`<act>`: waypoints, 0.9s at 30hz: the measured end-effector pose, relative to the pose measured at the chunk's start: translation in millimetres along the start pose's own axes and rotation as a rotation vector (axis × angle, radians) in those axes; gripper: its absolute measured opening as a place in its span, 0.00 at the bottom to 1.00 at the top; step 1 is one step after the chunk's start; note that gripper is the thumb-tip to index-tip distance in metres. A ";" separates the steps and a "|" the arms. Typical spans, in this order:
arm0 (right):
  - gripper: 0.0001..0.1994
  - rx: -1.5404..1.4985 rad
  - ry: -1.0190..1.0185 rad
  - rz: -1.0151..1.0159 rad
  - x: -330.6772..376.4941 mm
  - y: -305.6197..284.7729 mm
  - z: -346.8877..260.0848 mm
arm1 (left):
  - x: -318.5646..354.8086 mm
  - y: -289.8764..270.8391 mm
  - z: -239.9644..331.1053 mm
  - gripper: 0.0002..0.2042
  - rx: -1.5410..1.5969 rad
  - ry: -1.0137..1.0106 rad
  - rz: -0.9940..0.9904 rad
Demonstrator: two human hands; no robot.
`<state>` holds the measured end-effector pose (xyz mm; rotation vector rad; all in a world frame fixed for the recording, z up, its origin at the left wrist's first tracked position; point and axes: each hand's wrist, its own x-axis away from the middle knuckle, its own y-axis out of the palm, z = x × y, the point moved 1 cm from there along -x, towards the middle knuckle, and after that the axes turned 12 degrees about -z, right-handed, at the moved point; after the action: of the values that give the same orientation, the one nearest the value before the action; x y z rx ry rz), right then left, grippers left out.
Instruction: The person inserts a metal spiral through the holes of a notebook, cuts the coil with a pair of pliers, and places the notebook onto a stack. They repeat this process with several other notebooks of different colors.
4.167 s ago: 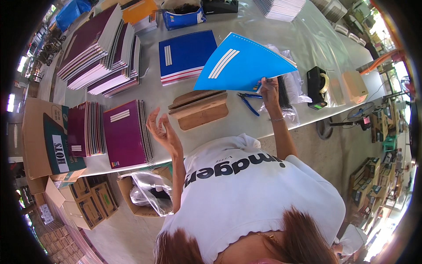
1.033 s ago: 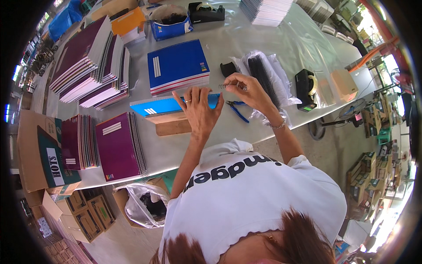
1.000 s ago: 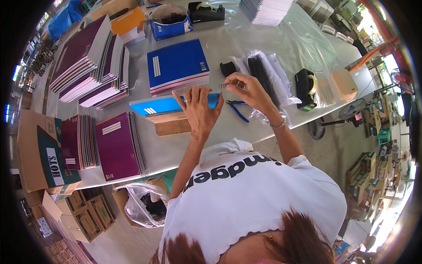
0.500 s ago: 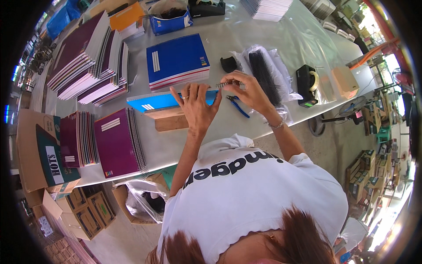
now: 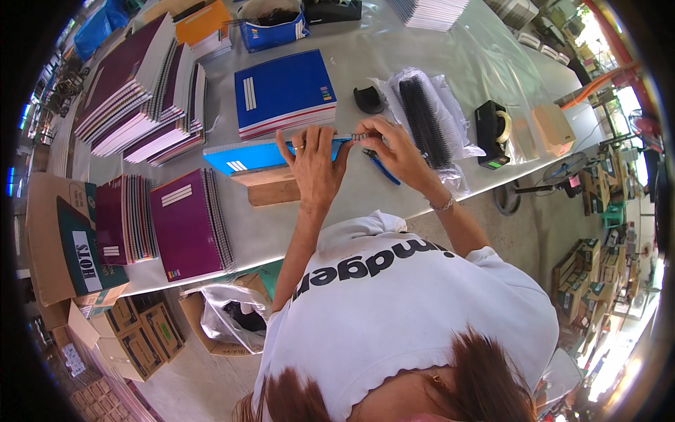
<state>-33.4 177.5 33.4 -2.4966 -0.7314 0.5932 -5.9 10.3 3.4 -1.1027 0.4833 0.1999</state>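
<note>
A light blue notebook [image 5: 264,158] stands on its edge against a wooden block [image 5: 274,193] on the table. My left hand [image 5: 314,169] is closed over it, fingers on its top edge and thumb at its right end. A thin wire-like spiral coil [image 5: 361,136] lies at the top right corner, pinched in the fingers of my right hand [image 5: 397,151]; they partly hide it. Just below that hand are pliers with blue handles [image 5: 384,169]. A stack of dark blue notebooks [image 5: 285,88] sits beyond my left hand.
Black coils [image 5: 422,116] lie in clear plastic to the right, beside a tape dispenser [image 5: 493,133] and a black curved piece [image 5: 368,100]. Purple notebooks [image 5: 190,218] and taller purple stacks [image 5: 126,81] fill the left side. A cardboard box [image 5: 56,239] stands at the left edge.
My right fingers have closed in around the coil at the notebook's corner, and less of it shows. My left hand stays on the notebook.
</note>
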 end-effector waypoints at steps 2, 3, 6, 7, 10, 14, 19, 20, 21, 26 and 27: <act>0.07 0.031 0.036 0.030 4.2 4.8 -1.0 | -0.2 -1.4 1.3 0.17 -0.018 0.005 -0.001; 0.07 0.029 0.047 0.035 5.0 6.1 -1.7 | -0.3 -1.8 1.4 0.17 -0.033 0.006 -0.001; 0.08 0.060 0.053 0.043 5.3 7.9 -2.1 | -0.9 -2.2 1.3 0.17 -0.074 0.007 0.000; 0.08 0.095 0.037 0.040 4.1 7.3 -1.6 | -0.9 -2.2 1.4 0.17 -0.085 0.005 0.003; 0.07 0.094 0.056 0.004 4.1 9.0 4.6 | -0.8 -2.7 2.6 0.17 -0.106 0.006 0.007; 0.06 0.046 0.079 0.032 5.5 10.6 0.7 | -1.3 -4.2 2.0 0.16 -0.128 0.014 -0.004; 0.06 0.220 0.050 0.041 0.9 9.6 -4.2 | -1.4 -10.4 2.8 0.14 -0.115 0.033 -0.002; 0.06 0.335 0.039 0.017 0.0 9.0 -4.4 | -0.7 -12.1 3.0 0.14 -0.103 0.035 -0.006; 0.06 0.333 0.051 0.031 -0.8 9.6 -7.0 | -0.7 -12.4 2.1 0.13 -0.090 0.039 -0.017; 0.07 0.408 0.045 0.010 -5.3 8.0 -19.7 | -3.1 -16.9 2.8 0.12 0.035 0.063 -0.082; 0.07 0.381 0.052 0.002 -5.9 8.4 -18.6 | -3.3 -15.9 2.3 0.13 0.038 0.085 -0.086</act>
<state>-25.0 162.0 45.2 -2.1522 -0.5388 0.6029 -2.0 5.5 18.6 -1.0952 0.5120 0.0680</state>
